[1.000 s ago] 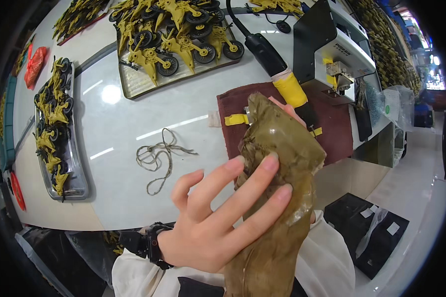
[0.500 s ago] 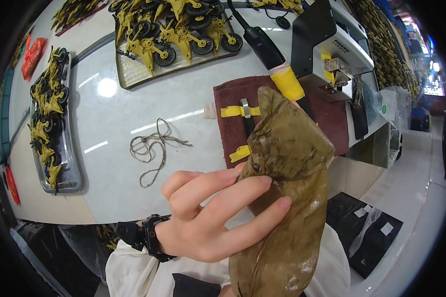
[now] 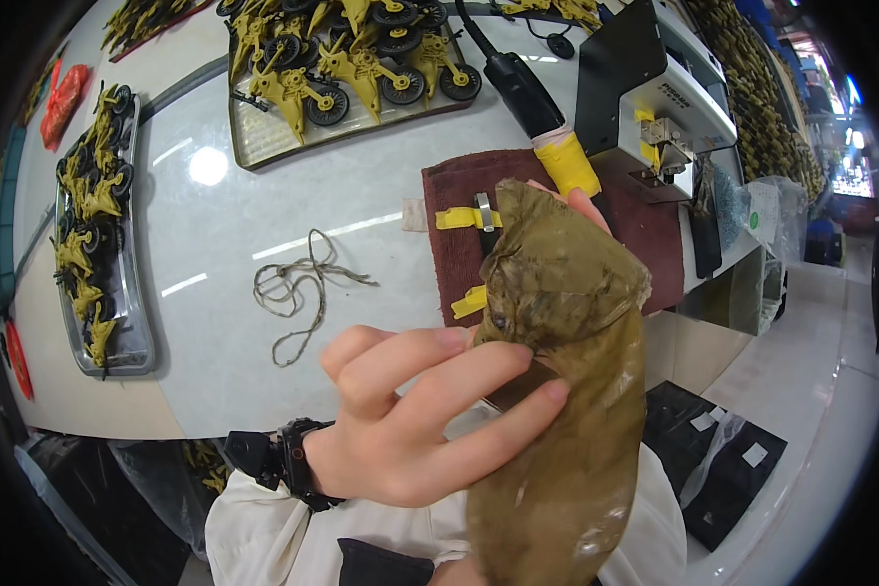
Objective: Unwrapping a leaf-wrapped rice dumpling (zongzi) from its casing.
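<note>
A large, brownish-green wrapping leaf (image 3: 566, 439), glossy and creased, is held up in front of me. Its upper part is folded over into a pointed pocket, and its long lower part hangs down past the picture's bottom edge. My left hand (image 3: 420, 415), with a black band on the wrist, grips the leaf's left edge just under the fold; its thumb is hidden. Of my right hand (image 3: 588, 208) only fingertips show, past the leaf's top right edge; the rest is behind the leaf it holds. A loose, tangled string (image 3: 298, 283) lies on the white table, left of the leaf.
A dark red cloth (image 3: 449, 264) with yellow-taped strips lies beneath the leaf. Behind it stand a black handle with yellow tape (image 3: 566, 161) and a grey-black machine (image 3: 654, 107). Trays of yellow model parts with black wheels, one at the back (image 3: 361, 132), one at left (image 3: 139, 332), flank the table.
The leaf's folded top has tipped slightly left and down, and more of my right fingertips shows past its edge. My left hand keeps its grip, shifted up a little.
</note>
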{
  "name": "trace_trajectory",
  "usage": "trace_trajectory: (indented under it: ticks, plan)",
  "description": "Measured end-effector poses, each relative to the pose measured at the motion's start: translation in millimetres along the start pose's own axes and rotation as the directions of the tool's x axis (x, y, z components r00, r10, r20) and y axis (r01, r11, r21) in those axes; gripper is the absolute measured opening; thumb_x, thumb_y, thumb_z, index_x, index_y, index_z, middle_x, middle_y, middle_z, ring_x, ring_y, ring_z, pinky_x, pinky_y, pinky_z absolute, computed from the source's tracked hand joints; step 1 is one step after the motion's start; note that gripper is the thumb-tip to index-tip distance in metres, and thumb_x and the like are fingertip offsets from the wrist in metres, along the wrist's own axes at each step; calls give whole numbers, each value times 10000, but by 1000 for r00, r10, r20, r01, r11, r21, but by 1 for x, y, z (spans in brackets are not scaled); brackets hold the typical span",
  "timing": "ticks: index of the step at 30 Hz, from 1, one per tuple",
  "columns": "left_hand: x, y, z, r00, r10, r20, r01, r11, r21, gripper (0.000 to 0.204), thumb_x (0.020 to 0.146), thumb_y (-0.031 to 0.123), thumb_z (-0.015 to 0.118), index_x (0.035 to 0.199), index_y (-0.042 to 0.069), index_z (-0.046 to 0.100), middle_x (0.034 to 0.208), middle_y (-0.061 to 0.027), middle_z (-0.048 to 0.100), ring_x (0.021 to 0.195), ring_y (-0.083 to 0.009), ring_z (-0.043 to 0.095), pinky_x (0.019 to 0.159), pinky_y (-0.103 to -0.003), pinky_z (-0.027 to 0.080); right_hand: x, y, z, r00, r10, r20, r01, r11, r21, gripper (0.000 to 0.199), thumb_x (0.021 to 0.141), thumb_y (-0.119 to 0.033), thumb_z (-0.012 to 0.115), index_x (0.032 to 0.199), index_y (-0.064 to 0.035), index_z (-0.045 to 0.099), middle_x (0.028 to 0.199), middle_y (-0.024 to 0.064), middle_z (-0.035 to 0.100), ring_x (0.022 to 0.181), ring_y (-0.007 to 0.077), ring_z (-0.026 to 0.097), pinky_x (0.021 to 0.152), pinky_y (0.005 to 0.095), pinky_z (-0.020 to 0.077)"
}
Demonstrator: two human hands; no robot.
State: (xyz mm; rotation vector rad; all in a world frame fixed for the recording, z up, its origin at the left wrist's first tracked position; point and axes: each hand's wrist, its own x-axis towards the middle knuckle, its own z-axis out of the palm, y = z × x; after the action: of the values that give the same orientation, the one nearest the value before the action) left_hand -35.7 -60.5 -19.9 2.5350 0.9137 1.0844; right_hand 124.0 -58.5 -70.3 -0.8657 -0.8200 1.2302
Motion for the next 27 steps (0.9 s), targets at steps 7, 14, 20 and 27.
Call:
trace_trajectory:
  ticks: [7,14,20,27]
  plan:
    - [0,-8,-17,997,-59,-58,44,970,-239,390,627,542,583,792,191,630,840,-67,468,814,-232,358,690,-347,319,-2,-9,4,967,247,61,-255,936,243,540,849,-362,376,1241,-9,256,1219,151,358,1065,222,418,881,352,376]
    - [2,-22,-9,984,-177,-8,173,971,-165,339,523,297,737,776,143,573,849,-86,380,776,-235,359,697,-359,305,-4,-3,4,927,345,146,-371,900,228,547,841,-352,400,1242,-10,252,1214,143,359,1064,214,417,880,344,376]
    - [10,-24,-4,987,-147,-65,129,966,-224,347,494,318,754,772,183,596,824,-67,359,751,-222,352,651,-338,301,-4,1,0,926,342,161,-367,915,169,554,835,-343,421,1244,-11,247,1210,136,360,1063,206,415,879,337,377]
    - [20,-2,-10,973,-214,-88,199,968,-150,394,424,393,745,751,227,601,760,-40,357,700,-200,337,649,-325,261,-5,-2,2,930,320,182,-338,938,74,564,827,-332,446,1245,-12,243,1205,128,361,1062,198,414,879,329,378]
